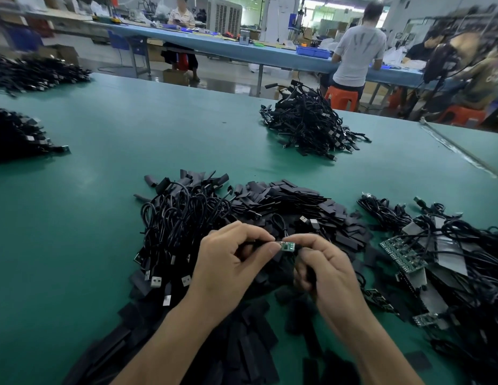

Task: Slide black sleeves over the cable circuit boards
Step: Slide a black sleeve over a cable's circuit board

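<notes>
Head view: left fingers (257, 235), right fingers (307, 239) pinch circuit board (287, 246) above sleeves (298, 202), cables (181, 212).

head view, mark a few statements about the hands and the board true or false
1. The left hand and right hand pinch the circuit board at opposite ends. True.
2. The circuit board is fully inside a black sleeve. False: its green face shows bare.
3. The table is red. False: it is green.
4. A heap of black cables lies farther back on the table. True.
</notes>
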A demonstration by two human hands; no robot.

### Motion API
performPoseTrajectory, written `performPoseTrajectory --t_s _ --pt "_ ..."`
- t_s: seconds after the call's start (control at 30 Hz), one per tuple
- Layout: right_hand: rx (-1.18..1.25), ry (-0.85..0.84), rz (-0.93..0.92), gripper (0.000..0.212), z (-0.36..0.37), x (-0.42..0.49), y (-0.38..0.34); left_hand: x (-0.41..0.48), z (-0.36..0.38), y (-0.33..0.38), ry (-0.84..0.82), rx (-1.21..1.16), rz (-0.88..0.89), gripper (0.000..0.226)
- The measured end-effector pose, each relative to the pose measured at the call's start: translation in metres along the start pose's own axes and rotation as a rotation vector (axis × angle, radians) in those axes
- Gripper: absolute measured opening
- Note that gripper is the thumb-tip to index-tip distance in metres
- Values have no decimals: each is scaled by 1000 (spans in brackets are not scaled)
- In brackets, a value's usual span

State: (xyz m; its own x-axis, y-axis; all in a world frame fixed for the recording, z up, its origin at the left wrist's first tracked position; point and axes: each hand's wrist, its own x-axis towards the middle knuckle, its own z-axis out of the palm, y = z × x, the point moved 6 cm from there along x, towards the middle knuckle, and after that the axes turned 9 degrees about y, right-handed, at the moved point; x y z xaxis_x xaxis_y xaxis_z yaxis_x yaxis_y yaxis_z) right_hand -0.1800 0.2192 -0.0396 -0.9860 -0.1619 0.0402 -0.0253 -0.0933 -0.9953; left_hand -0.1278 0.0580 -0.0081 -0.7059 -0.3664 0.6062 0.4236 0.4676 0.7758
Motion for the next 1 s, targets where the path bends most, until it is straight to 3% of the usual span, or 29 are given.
performPoseTrajectory --t_s 0.1,0.23,0.37,0.57,0.63,0.73,0.87,1.0 --pt "70 -114 105 42 11 -5 4 -2 4 2 -59 42 69 9" --pt "159 -124 269 46 10 -5 9 -2 9 6 -122 75 166 14" --pt "152 -217 272 21 8 -7 7 -3 7 7 -127 118 211 12" --pt "107 -135 128 4 4 -4 -2 -4 7 8 -89 141 133 9" --pt "20 -77 3 19 2 -4 -7 -5 7 6 -99 100 66 8" --pt "-25 -1 -158 22 2 -4 -16 -6 8 -2 -118 63 -52 20" --pt "-3 33 -204 13 3 -5 -17 -9 11 -14 -147 30 -202 24" --pt "11 23 -195 9 4 -6 -16 -9 14 -17 -210 75 -224 31"
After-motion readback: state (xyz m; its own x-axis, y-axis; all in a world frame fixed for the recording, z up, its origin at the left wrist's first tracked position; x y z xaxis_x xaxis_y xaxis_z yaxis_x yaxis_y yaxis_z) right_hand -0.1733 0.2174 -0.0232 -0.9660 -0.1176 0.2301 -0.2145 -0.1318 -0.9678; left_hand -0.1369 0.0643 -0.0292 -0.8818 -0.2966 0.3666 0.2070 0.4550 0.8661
